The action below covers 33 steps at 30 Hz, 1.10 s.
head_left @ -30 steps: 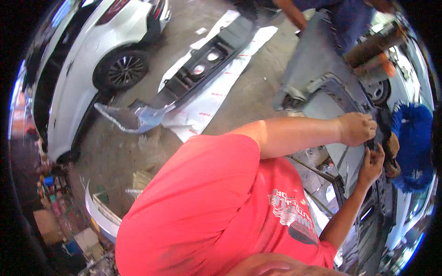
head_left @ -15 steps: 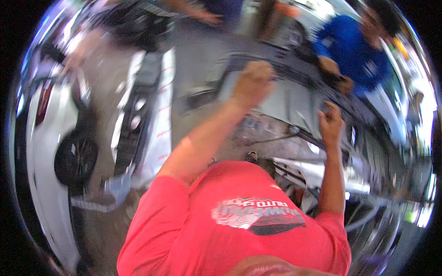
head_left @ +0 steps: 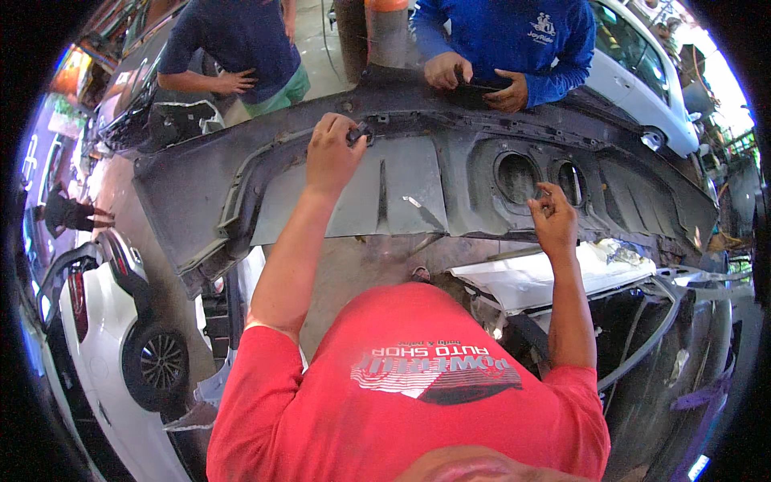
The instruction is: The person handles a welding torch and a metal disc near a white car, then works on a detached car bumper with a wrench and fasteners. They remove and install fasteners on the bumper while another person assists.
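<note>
A long dark plastic car bumper (head_left: 305, 193) stretches across in front of me, with two round openings in its right half. My left hand (head_left: 332, 153) is raised at its upper ridge, left of the middle. Its fingers are closed round a small black piece (head_left: 359, 135), whose exact kind I cannot make out. Near the round openings, my right hand (head_left: 556, 215) is held up with its fingers curled together. Anything pinched in it is too small or hidden to name.
Across the bumper stands a person in a blue long-sleeved shirt (head_left: 506, 40), holding a dark object. Another person in a navy shirt (head_left: 233, 40) stands left of them. A white car (head_left: 112, 321) is at left, a white panel (head_left: 554, 277) at right, a silver car (head_left: 642, 72) behind.
My view has swung and steadied, so the bumper now spreads across the middle. My left hand appears farther left and more upright. The person in the navy shirt has come into fuller view.
</note>
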Each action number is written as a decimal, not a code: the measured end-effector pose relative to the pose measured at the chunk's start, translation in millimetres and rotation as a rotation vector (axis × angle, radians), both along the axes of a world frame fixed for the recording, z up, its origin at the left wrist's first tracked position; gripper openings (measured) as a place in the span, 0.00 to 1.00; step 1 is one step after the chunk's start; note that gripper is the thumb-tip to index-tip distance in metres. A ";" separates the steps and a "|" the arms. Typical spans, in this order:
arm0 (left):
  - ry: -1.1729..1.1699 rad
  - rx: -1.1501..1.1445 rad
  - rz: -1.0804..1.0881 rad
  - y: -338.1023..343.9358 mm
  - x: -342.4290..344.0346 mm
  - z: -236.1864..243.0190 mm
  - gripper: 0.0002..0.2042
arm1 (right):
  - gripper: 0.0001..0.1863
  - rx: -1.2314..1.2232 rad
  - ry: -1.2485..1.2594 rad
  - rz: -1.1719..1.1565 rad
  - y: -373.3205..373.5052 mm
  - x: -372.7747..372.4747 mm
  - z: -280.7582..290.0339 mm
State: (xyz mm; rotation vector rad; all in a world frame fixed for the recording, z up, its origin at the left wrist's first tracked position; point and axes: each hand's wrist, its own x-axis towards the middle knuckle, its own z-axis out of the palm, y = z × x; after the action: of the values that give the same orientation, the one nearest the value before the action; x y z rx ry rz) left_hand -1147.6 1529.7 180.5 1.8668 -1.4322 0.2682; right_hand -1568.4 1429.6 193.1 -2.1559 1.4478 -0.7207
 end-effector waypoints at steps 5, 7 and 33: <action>-0.030 -0.003 0.091 18.6 5.2 -4.4 0.13 | 0.20 0.029 -0.022 0.044 -36.8 -5.1 -11.2; -0.073 -0.002 0.150 36.3 14.2 -0.1 0.13 | 0.20 0.074 -0.011 0.062 -47.2 0.9 -10.2; -0.173 0.144 0.005 -7.7 49.3 -27.6 0.14 | 0.19 0.149 -0.082 0.138 -37.5 -15.2 29.5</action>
State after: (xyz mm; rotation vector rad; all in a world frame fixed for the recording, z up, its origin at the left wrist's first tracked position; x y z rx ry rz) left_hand -1098.3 1522.0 152.9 2.0039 -1.6002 0.3445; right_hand -1583.7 1392.1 222.6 -2.0645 1.2561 -0.6236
